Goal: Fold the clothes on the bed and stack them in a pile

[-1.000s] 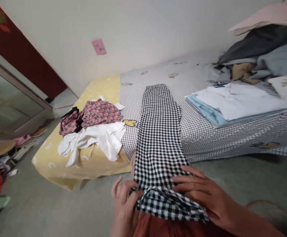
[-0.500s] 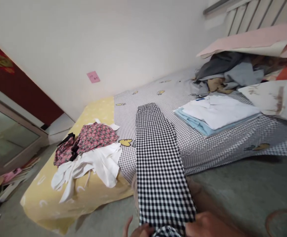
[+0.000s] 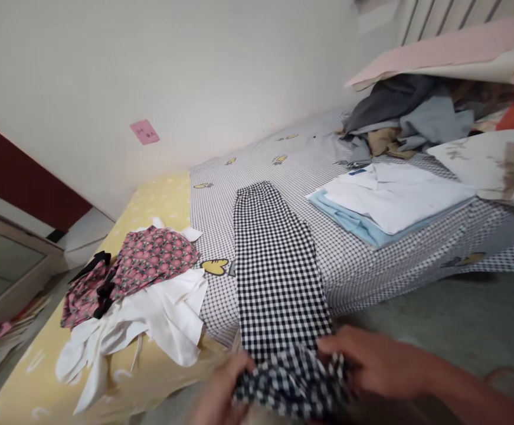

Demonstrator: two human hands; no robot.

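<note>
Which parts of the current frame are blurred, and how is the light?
Head view: the left hand is smeared, the checked cloth blurry at its bunched near end, crisper along its flat length; head view: light looks soft, without strong glare.

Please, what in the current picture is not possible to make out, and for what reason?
In the head view:
- Left hand: blurred, cut off by the bottom edge; its grip is unclear.
- Right hand: some fingertips hidden by the checked cloth.
- Light blue cloth: mostly covered by the white shirt.
- Pink paper: writing too small to read.
</note>
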